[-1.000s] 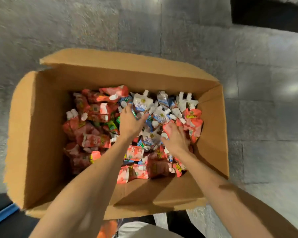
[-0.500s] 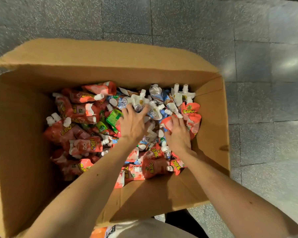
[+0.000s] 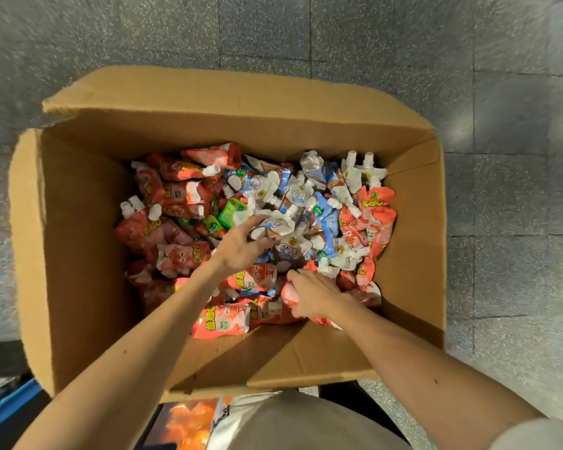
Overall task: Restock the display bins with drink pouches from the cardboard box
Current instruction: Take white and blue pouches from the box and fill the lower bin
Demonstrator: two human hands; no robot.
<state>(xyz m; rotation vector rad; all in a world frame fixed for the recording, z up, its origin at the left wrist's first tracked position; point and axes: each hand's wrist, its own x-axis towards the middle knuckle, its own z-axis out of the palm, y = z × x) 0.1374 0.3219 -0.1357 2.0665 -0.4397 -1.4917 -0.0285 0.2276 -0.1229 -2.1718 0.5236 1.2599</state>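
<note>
Open cardboard box [image 3: 78,254] sits on grey speckled floor [image 3: 501,92], flaps out. L side inside: heap of red pouches [image 3: 179,254] w/ white caps, lying every which way. Toward mid, a green pouch [image 3: 230,212] is wedged among them. The left hand [image 3: 241,246] is in at mid-heap, thumb & fingers curled round a white-blue pouch [image 3: 275,226]. More white-blue ones are piled behind it & to the R, up to the far wall. The right hand [image 3: 312,293] is just R of the left, closer to the near wall, fingers curled on a red-pink pouch [image 3: 289,293] at the heap's near edge. More red ones lie along the R wall.
</note>
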